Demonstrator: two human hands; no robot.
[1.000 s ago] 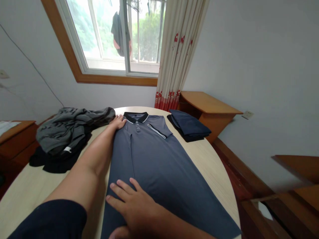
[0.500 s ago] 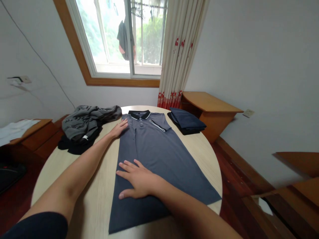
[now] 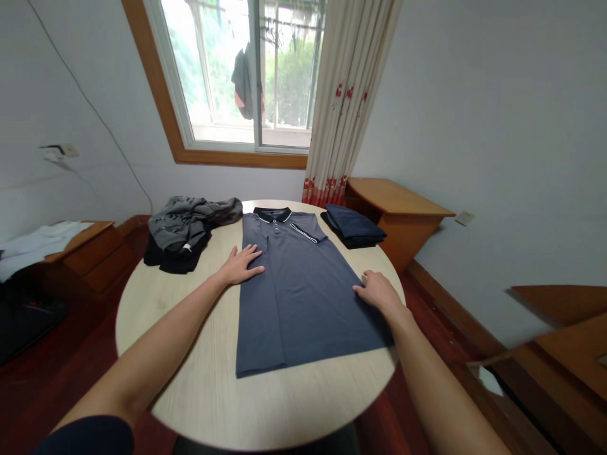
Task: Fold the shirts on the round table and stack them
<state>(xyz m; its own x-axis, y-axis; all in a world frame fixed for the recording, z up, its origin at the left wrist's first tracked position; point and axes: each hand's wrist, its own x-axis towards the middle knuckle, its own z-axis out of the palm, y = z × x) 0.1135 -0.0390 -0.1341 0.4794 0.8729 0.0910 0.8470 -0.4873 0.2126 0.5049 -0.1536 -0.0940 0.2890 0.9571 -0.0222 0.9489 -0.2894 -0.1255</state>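
A grey polo shirt (image 3: 313,297) with a black collar lies front up on the round table, its collar toward the window. Its left side is folded inward in a long strip. My left hand (image 3: 241,264) rests flat on that strip, fingers spread. At the shirt's right edge is my right hand (image 3: 380,292), thumb over the fabric and apart from the slightly bent fingers; I see no cloth gripped in it. The right sleeve lies across the shirt, showing its black cuff with white stripes (image 3: 304,232).
On the round table (image 3: 190,379), crumpled grey and black clothes (image 3: 177,227) lie at the back left, and folded dark clothes (image 3: 355,227) at the back right. A wooden desk (image 3: 398,199) stands behind, beside the curtain (image 3: 346,101). White cloth lies on a cabinet (image 3: 104,253) at left.
My right hand has moved from the shirt's lower left to its right edge. My left hand has slid down from near the shoulder along the folded strip. The view has shifted slightly.
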